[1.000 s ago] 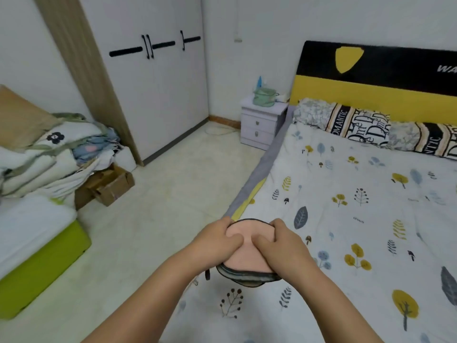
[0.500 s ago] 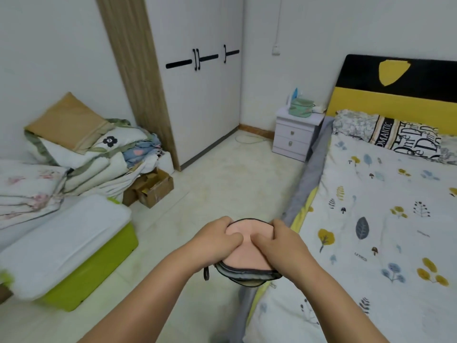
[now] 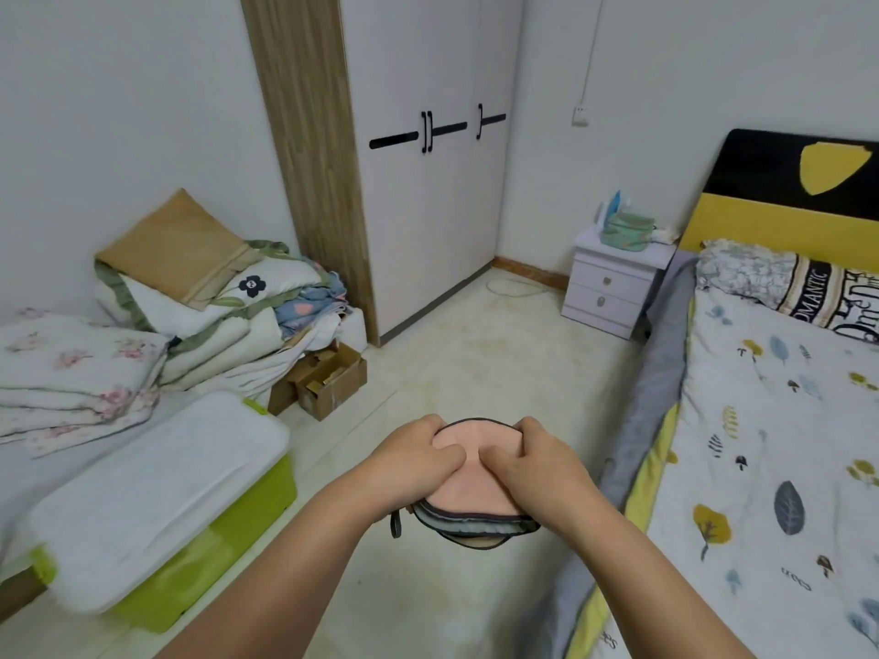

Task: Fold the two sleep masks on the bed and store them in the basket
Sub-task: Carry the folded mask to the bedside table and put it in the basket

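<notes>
Sleep masks (image 3: pixel 468 497), folded into one stacked bundle as far as I can tell, are up in the air over the floor, just off the left edge of the bed (image 3: pixel 780 468). No basket in view, so which way they go next is anyone's guess. Left hand (image 3: pixel 416 461) and right hand (image 3: pixel 535 473) each clamp a side, thumbs pressed on the pink top, fingers curled underneath. Long axis runs away from the person, hands equally close, a strap loop dangling off the left.
</notes>
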A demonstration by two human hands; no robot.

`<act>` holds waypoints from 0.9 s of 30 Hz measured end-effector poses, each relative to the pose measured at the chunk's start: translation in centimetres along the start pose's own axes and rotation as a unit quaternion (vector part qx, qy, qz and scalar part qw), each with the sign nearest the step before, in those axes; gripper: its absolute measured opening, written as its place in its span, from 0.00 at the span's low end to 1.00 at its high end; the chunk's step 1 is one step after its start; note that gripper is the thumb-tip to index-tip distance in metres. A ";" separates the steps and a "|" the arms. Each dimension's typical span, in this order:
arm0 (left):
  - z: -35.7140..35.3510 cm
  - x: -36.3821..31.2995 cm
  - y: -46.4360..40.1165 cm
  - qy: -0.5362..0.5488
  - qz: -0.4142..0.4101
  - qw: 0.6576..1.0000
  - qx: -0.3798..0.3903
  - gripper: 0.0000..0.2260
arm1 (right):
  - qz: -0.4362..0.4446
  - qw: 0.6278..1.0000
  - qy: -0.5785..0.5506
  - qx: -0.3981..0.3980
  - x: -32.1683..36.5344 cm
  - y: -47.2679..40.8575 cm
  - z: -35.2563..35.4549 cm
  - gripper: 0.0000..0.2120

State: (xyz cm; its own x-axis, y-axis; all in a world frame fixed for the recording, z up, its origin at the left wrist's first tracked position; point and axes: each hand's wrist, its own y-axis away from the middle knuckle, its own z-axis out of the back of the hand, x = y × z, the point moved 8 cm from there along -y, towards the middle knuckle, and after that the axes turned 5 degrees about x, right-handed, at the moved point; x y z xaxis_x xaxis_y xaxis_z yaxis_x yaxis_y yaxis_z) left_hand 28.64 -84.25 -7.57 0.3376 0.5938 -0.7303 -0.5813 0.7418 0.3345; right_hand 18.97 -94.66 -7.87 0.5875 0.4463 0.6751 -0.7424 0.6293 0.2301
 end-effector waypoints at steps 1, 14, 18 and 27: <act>0.7 -0.1 -1.1 -0.001 0.000 1.000 -0.003 0.07 | 0.003 1.000 -0.005 -0.001 0.4 -1.3 0.1 0.14; 7.1 -3.0 -15.7 -0.023 -0.016 0.999 0.022 0.13 | -0.017 0.999 -0.030 -0.020 3.6 -15.5 3.4 0.12; 9.3 -3.4 -20.8 -0.040 -0.038 0.998 0.036 0.13 | -0.038 0.998 -0.031 -0.041 4.6 -20.1 3.7 0.11; 16.6 -4.7 -33.0 -0.088 -0.098 0.988 0.079 0.13 | -0.088 0.988 -0.072 -0.107 8.9 -31.1 4.3 0.14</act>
State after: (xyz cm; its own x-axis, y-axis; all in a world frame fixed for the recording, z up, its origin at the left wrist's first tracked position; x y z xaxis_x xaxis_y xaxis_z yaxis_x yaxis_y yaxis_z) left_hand 58.51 -106.41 -5.28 0.5646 0.4684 -0.6796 -0.3731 0.8793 0.2961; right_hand 45.93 -113.03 -5.96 0.6377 0.2329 0.7342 -0.5386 0.8162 0.2089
